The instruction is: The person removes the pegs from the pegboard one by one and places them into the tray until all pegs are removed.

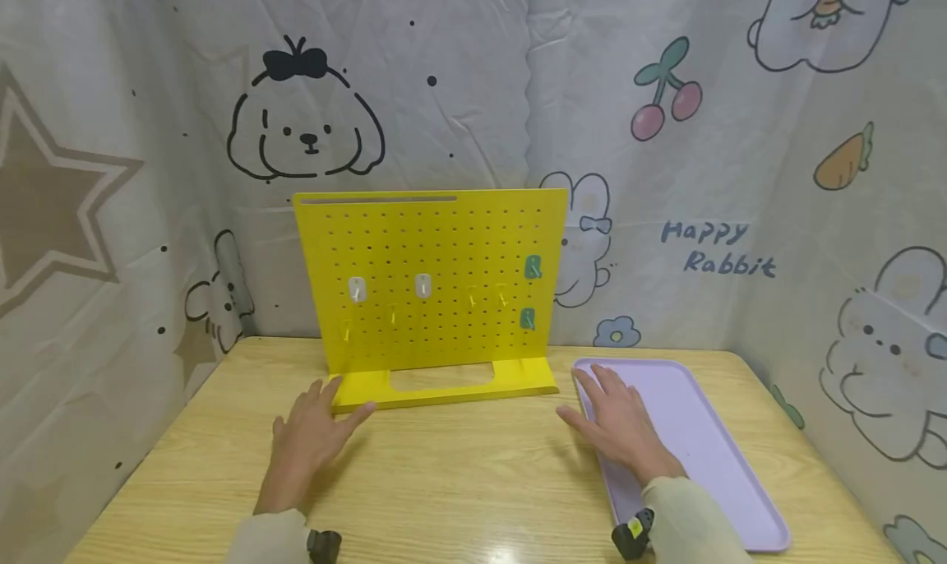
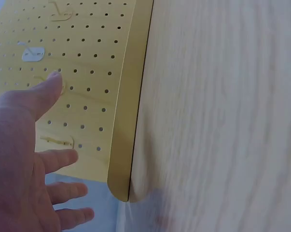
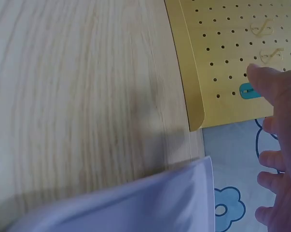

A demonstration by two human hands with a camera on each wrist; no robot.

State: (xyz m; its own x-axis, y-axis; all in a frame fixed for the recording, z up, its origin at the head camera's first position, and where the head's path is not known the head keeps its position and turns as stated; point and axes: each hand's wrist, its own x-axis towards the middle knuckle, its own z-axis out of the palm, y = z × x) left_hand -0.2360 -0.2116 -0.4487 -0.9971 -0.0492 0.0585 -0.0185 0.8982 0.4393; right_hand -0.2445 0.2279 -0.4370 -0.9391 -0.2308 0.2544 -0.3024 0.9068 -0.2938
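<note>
A yellow pegboard (image 1: 436, 256) stands upright on its base at the back of the table. It carries two white hooks (image 1: 422, 285), two green hooks (image 1: 533, 266) and several yellow hooks (image 1: 393, 314). My left hand (image 1: 309, 432), fingers spread and holding nothing, is at the front left corner of the base. With its fingers spread and nothing in it, my right hand (image 1: 621, 424) hovers over the left side of a lilac tray (image 1: 710, 457). The left wrist view shows a white hook (image 2: 33, 54) beyond the thumb; a green hook (image 3: 249, 91) shows beside the right thumb.
The light wood table (image 1: 459, 482) ends at a printed cloth (image 1: 459, 79) hung behind and at both sides. The tray lies to the right of the pegboard, its raised rim (image 1: 725, 432) near the table's right edge.
</note>
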